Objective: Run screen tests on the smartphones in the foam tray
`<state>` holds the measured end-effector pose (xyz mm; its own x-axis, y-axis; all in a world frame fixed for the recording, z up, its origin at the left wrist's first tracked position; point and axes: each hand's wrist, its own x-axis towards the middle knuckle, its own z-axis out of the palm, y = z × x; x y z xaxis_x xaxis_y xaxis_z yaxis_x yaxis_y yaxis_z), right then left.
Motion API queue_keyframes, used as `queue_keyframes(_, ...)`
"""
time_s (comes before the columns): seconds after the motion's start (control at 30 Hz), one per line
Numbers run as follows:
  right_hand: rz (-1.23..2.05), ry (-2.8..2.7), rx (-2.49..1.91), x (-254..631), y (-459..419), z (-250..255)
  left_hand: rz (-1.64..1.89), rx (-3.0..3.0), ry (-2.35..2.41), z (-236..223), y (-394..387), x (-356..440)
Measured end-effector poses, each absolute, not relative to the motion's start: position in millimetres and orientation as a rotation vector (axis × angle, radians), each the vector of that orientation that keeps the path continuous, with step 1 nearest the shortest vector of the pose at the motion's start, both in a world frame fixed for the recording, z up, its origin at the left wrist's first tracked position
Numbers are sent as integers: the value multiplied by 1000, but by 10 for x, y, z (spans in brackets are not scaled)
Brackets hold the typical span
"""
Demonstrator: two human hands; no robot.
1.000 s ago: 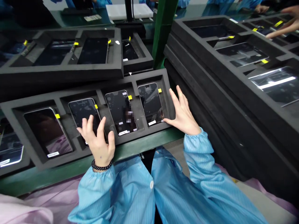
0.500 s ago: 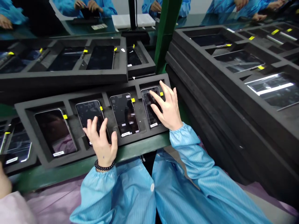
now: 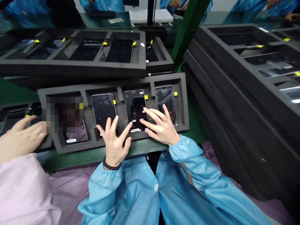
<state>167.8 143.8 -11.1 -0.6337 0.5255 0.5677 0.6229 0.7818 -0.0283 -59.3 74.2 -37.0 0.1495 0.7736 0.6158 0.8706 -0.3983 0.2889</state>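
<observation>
Both hands spread open over a foam tray (image 3: 70, 147) of phones: the left hand (image 3: 114, 142) rests, fingers apart, on the second phone (image 3: 103, 109), the right hand (image 3: 161, 126) beside it, fingertips touching the third phone (image 3: 135, 107).

Single head-worn view looks forward and down, close over the foam tray (image 3: 117, 150) at bench edge.

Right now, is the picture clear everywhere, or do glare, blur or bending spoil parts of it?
Head view: mostly sharp around the left hand and right hand. The phone screens mirror their surroundings, and bright streaks of glare sit on the screens at far right. One square patch over the leftmost phone is pixelated. The foam tray edges splay outward towards the corners, a wide-lens effect.
</observation>
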Motion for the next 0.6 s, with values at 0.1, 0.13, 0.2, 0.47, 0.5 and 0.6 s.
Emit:
queue_keyframes(0.1,-195,-2426,-932,1653,1452,-64,-992,-2291,-1655,-367,793,-560)
queue_keyframes(0.13,-186,-2413,-974,1645,1454,-53,-957,-2290,-1665,-365,810,-550)
queue_keyframes(0.2,-174,-2392,-1052,1636,1457,-43,-922,-2289,-1677,-362,830,-539)
queue_keyframes(0.47,-85,-2347,-662,1751,1468,-79,-1207,-2204,-1784,-375,756,-607)
queue_keyframes(0.5,-79,-2370,-619,1763,1471,-75,-1217,-2194,-1797,-379,745,-612)
queue_keyframes(0.6,-80,-2411,-570,1762,1475,-54,-1211,-2162,-1840,-389,727,-616)
